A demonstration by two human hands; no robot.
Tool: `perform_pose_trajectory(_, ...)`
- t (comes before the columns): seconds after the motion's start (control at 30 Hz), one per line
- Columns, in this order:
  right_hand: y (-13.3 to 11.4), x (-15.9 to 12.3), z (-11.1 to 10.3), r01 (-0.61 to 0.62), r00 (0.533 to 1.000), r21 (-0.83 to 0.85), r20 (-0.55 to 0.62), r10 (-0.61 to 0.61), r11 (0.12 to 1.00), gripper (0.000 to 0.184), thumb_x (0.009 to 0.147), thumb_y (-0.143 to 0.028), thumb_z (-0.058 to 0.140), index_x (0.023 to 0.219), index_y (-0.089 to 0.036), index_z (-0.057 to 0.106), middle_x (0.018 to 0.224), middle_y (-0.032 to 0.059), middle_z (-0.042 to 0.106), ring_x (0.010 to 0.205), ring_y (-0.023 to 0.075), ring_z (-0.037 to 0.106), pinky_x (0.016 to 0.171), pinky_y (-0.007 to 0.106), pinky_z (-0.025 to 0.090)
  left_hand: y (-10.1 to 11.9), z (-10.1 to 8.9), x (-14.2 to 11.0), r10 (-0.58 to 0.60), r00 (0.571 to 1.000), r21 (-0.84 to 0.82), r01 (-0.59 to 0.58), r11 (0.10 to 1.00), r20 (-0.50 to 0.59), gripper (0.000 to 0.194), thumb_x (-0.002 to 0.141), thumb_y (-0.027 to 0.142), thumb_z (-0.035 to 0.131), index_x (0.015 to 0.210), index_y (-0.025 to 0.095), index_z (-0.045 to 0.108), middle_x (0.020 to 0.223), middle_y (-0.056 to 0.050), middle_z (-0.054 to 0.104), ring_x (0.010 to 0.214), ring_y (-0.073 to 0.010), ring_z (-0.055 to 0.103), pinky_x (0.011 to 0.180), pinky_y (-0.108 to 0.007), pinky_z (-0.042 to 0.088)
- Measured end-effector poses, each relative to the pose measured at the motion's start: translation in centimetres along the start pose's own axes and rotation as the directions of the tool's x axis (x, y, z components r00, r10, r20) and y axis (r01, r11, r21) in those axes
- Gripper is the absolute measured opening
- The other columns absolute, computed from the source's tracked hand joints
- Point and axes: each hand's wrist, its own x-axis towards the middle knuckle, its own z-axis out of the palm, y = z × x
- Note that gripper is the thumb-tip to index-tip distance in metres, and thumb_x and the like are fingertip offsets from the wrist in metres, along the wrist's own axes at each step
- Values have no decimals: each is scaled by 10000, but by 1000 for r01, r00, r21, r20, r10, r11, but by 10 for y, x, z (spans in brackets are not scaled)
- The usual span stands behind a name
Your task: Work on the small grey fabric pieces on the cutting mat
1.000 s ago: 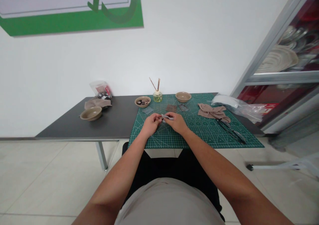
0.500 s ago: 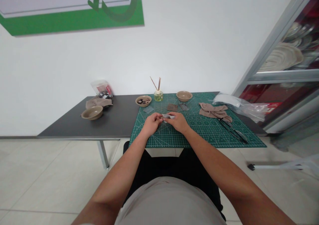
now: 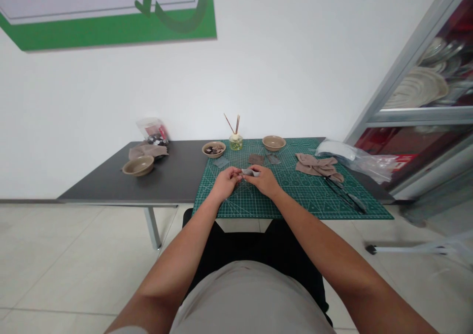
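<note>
My left hand [image 3: 223, 183] and my right hand [image 3: 263, 180] meet over the green cutting mat [image 3: 303, 196], both pinched on a small grey piece of fabric [image 3: 249, 172] held between them. Just beyond the hands on the mat lie small dark fabric squares [image 3: 255, 159] and a grey square [image 3: 220, 162]. A bowl of dark small pieces [image 3: 213, 150] stands behind my left hand.
A reed diffuser [image 3: 235, 141] and an empty tan bowl [image 3: 274, 143] stand at the mat's back. Crumpled tan cloth [image 3: 317, 165], scissors [image 3: 344, 194] and a plastic bag [image 3: 351, 155] lie to the right. On the dark table [image 3: 173, 179], left, are another bowl [image 3: 138, 166], cloth and a packet [image 3: 153, 130].
The hands stay together on the grey fabric with only small finger movements. The view has shifted slightly.
</note>
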Motion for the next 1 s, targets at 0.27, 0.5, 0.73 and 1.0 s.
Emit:
perform_pose_trajectory(0.27,2,1,1,13,999,26,45,-14,1000,232,757,-405,668,842,-191,702,738,-2,669,684,156,577,654,262,396,3,0,-1,-15,1000,23,15,1000,-8,138,762,202,581,893,167,608,588,53,509,540,-101,470,548,-230,359)
perform_pose_trajectory(0.5,2,1,1,16,1000,-5,27,-15,1000,229,756,-418,662,809,-197,692,717,-8,657,668,151,565,639,261,389,5,0,-2,-22,1000,4,22,1000,-13,154,757,195,590,906,169,614,573,59,497,531,-98,469,548,-228,362)
perform_pose_trajectory(0.73,3,0,1,-13,1000,13,26,12,1000,259,763,-437,649,812,-187,694,699,-1,654,653,156,565,628,265,391,5,1,-1,-23,1000,-28,23,999,-7,155,760,175,574,906,164,622,587,54,511,530,-97,472,543,-228,367)
perform_pose_trajectory(1.0,5,1,1,-9,999,14,51,8,1000,245,767,-426,648,819,-191,697,706,-2,652,668,162,571,634,267,395,5,1,-2,-19,1000,-14,18,1000,-16,131,758,161,574,881,166,620,595,54,519,536,-98,477,557,-231,373)
